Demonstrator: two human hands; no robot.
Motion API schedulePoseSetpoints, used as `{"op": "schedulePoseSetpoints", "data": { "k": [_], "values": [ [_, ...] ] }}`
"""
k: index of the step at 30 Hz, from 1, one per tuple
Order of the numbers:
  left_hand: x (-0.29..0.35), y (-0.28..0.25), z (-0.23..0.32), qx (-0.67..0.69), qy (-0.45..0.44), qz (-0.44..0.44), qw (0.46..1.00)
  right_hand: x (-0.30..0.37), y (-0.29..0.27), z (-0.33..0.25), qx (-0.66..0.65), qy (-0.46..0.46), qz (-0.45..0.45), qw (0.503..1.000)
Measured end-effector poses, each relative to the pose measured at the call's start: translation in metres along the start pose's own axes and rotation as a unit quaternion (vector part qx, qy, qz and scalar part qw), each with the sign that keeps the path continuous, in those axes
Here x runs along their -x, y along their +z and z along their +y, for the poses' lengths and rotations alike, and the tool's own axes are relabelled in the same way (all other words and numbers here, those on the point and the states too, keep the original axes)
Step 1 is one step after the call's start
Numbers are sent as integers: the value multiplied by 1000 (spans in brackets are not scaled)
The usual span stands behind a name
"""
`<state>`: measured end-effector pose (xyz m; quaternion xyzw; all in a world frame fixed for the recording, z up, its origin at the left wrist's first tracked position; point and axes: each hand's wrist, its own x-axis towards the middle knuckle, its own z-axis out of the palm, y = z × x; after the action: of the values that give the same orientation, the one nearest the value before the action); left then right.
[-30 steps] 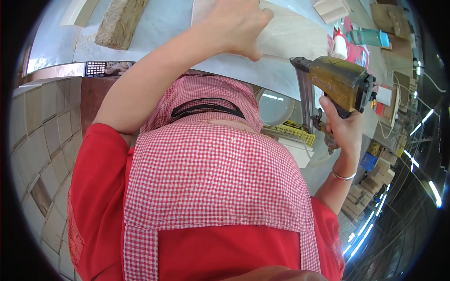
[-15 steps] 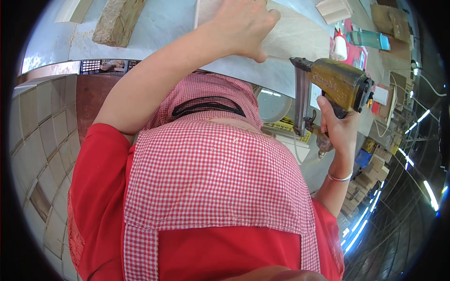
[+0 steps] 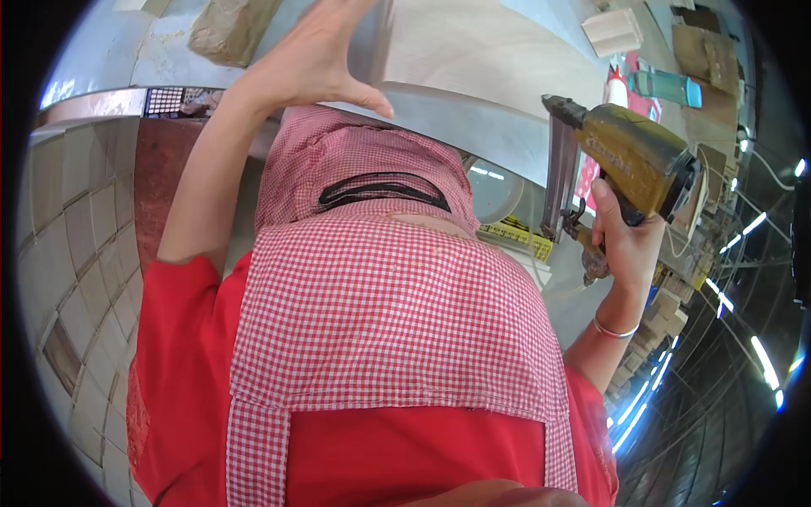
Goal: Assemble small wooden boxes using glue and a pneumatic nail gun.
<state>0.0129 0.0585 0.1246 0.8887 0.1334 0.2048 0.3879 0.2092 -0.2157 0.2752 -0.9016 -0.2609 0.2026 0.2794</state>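
My right hand [image 3: 629, 245] is wrapped round the handle of a yellow-and-black nail gun [image 3: 634, 156], its nose pointing up and left beside the worktable's front edge. A pale, flat wooden board [image 3: 490, 46] lies on the grey worktable [image 3: 439, 110], the nail gun's tip apart from it. To the left of the board, my left hand [image 3: 317, 63] is raised over the table, thumb stretched away from the fingers and nothing in it. The view's top edge cuts off its fingertips.
A rough wooden block [image 3: 230, 34] lies at the far left. At the right are a pale wood piece [image 3: 612, 32], a white glue bottle [image 3: 617, 87] with a red cap, and a teal bottle [image 3: 666, 87]. Stacked pale boards [image 3: 80, 245] stand along the left.
My left hand has let go of the board and swung left, spreading its thumb. My right hand and the nail gun have shifted slightly right.
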Motion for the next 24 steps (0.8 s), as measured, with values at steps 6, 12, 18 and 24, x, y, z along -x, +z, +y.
{"op": "schedulePoseSetpoints", "data": {
  "k": [6,12,18,24],
  "values": [
    [-3,35,-39,87,52,27,994,3,34,-18,-8,-148,-61,987],
    [-5,38,-33,116,20,34,992,2,52,-41,25,-130,-145,981],
    [-1,41,-38,122,34,65,990,4,63,-45,9,-142,-160,977],
    [-2,31,-31,111,-1,36,993,15,75,-37,-11,-152,-99,983]
  ]
}}
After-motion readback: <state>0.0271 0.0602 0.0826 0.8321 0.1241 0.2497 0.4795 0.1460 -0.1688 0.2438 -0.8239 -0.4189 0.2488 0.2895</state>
